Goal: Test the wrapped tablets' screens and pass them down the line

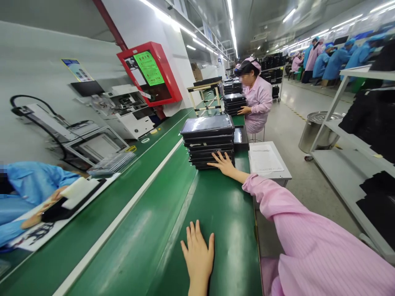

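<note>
A stack of black trays [210, 142] stands on the green work surface ahead of me, and its top tray carries a flat panel with a shiny film. My right hand [224, 163] reaches out to the stack, fingers spread against the lower trays on its near right side. Closer to me, my left hand [199, 255] lies palm down on the green bench top [231, 230], with its fingers apart and nothing in it. Just behind the stack on the right sits another black tray [241, 137] with a shiny panel inside.
A small white side table [268, 162] with papers adjoins the bench's right edge. Farther along, a co-worker in pink [259, 96] touches another tray stack [233, 103]. At left, a person in blue [37, 185] works across the bench. A grey shelf rack [345, 164] stands at right.
</note>
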The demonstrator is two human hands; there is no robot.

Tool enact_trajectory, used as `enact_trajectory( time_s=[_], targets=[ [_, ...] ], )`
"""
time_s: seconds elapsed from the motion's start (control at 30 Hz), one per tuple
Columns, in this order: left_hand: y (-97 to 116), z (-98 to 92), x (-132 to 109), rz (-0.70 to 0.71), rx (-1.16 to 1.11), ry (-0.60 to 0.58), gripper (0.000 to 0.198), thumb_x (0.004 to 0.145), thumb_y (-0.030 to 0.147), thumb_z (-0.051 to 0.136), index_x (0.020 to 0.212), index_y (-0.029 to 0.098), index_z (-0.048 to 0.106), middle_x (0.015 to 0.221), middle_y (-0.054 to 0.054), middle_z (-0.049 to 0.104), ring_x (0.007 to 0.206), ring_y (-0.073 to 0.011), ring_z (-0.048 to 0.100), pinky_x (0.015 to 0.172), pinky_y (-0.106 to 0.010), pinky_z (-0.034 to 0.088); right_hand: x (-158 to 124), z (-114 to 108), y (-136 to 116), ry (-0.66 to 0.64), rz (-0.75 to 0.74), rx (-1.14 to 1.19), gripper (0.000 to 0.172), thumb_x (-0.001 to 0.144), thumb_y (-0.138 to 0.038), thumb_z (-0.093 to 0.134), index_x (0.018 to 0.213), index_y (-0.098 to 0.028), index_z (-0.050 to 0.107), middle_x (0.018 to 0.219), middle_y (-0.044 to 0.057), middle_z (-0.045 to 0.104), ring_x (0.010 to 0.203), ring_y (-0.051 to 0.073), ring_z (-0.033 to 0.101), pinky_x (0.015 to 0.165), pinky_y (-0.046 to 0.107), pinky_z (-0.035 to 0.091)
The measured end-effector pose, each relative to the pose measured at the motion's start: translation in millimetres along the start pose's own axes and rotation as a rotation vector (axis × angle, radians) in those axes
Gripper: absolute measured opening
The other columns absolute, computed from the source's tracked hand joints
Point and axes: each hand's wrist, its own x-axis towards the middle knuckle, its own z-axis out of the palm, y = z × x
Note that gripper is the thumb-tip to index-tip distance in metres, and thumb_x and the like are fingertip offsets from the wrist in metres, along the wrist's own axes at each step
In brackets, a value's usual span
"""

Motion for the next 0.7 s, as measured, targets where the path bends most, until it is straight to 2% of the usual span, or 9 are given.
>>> enact_trajectory(
  time_s=[0.23,0.5,0.6,0.7],
  targets=[
    [-1,1.5,-9,0.011,-0.06,0.033,0.064,0.099,0.047,0.026,0.15,0.012,0.04,0.157,-0.017,0.039,0.148,-0.0326,0.03,0.118,-0.059,0.025,16,4,26,-0.085,0.045,0.08,0.072,0.088,-0.001,0.057,0.148,-0.038,0.045,0.164,0.007,0.017,0.15,0.036,0.008,0.116,0.069,0.007],
    [0,-1.8,-17,-0.016,-0.069,-0.008,0.059,0.101,0.043,0.023,0.151,0.016,0.041,0.159,-0.012,0.037,0.149,-0.0301,0.03,0.119,-0.058,0.025,41,26,58,-0.122,0.1,0.112,0.072,0.083,-0.003,0.063,0.148,-0.033,0.048,0.165,0.008,0.014,0.151,0.037,0.003,0.114,0.071,-0.002],
    [-5,-5.6,-27,0.004,-0.074,-0.033,0.059,0.101,0.043,0.027,0.154,0.018,0.036,0.16,-0.01,0.036,0.149,-0.0298,0.029,0.119,-0.057,0.027,52,34,74,-0.161,0.125,0.091,0.068,0.085,-0.005,0.064,0.146,-0.031,0.05,0.165,0.009,0.012,0.151,0.036,-0.001,0.113,0.071,-0.005],
    [-17,-11.0,-48,0.02,-0.068,-0.067,0.061,0.1,0.042,0.032,0.157,0.022,0.026,0.159,-0.008,0.037,0.148,-0.0288,0.031,0.117,-0.054,0.034,63,39,90,-0.193,0.139,0.059,0.065,0.086,-0.008,0.066,0.145,-0.028,0.051,0.165,0.011,0.011,0.15,0.036,-0.005,0.111,0.071,-0.007]
  ],
)
